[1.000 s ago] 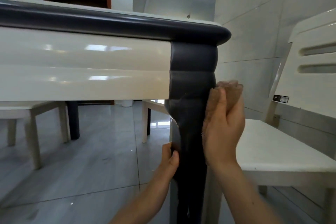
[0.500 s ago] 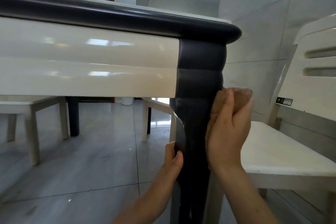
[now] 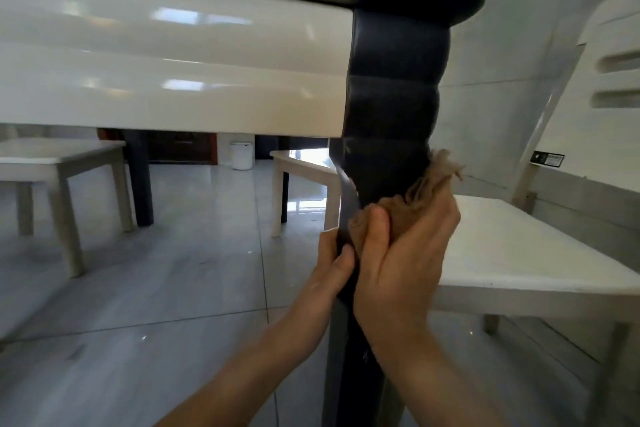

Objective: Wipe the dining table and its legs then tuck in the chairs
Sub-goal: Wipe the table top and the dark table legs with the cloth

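Note:
The dining table's dark carved corner leg point(image 3: 393, 107) runs down the middle of the view under a dark rounded edge and a glossy cream apron point(image 3: 173, 55). My right hand point(image 3: 403, 263) wraps a brown cloth point(image 3: 427, 184) around the leg at mid height, thumb on the front face. My left hand point(image 3: 334, 263) grips the leg's left edge just below, thumb across the front. A cream chair point(image 3: 512, 253) stands right of the leg, its seat facing the table.
Under the table I see a second dark leg point(image 3: 140, 177), a cream chair point(image 3: 55, 166) at the left and another chair point(image 3: 304, 177) beyond. A small white bin point(image 3: 241, 156) stands at the back. Glossy grey floor tiles point(image 3: 156, 270) lie below; tiled wall at right.
My right hand with the cloth has slid from the leg's right side round onto its front, lower on the leg. The view has come closer and tilted.

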